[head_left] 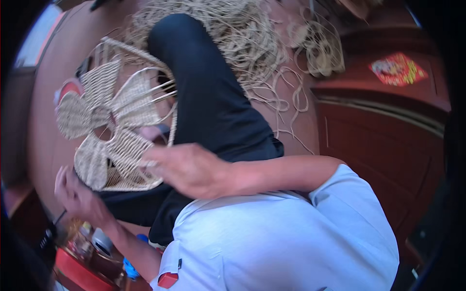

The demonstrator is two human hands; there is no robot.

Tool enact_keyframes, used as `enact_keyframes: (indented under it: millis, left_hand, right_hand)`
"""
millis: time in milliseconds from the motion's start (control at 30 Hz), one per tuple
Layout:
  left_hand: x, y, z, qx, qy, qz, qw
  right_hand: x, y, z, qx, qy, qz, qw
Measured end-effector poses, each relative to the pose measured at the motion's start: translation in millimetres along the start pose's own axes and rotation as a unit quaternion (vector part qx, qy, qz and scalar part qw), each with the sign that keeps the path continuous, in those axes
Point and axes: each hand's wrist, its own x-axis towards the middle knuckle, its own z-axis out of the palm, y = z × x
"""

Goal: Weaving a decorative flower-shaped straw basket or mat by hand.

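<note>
A beige woven cord piece (131,148), with flower-petal panels inside a corded frame, rests across my legs, tilted. My right hand (187,169) reaches over its lower right petal, fingertips at the weave; motion blurs them, so their grip is unclear. Just outside the lower left petal, my left hand (77,194) is raised, its fingers apart and loosely bent, with nothing visible in them. My dark-trousered leg (204,82) lies behind the piece on the right.
Loose beige cord (213,26) heaps on the reddish floor (298,138) at the top. Red wooden furniture (374,160) with a red-and-gold paper (398,68) borders the right. A red object (82,266) and small containers (102,242) crowd the lower left.
</note>
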Motion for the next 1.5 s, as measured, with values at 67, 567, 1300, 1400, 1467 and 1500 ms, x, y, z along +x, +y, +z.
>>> enact_keyframes:
  millis: [67, 567, 1300, 1400, 1467, 1500]
  left_hand:
    - [-26, 60, -6, -0.075, -0.039, 0.076, 0.993]
    - [-10, -68, -108, 0.05, -0.124, -0.1, 0.986]
    - [15, -129, -74, -0.127, -0.006, -0.307, 0.943]
    - [75, -92, -41, -0.184, -0.09, -0.274, 0.94]
    - [118, -82, -14, -0.224, -0.146, -0.227, 0.936]
    - [132, -78, -8, -0.236, -0.161, -0.21, 0.935]
  right_hand:
    - [-9, 3, 15, -0.02, -0.003, -0.056, 0.998]
    - [-23, -14, -27, 0.173, 0.015, -0.027, 0.984]
    - [3, -107, -91, -0.227, 0.195, -0.282, 0.912]
    - [32, -76, -138, 0.015, 0.376, -0.06, 0.924]
    - [48, -53, -181, 0.016, 0.411, -0.029, 0.911]
    - [46, -41, -197, 0.033, 0.443, 0.007, 0.896]
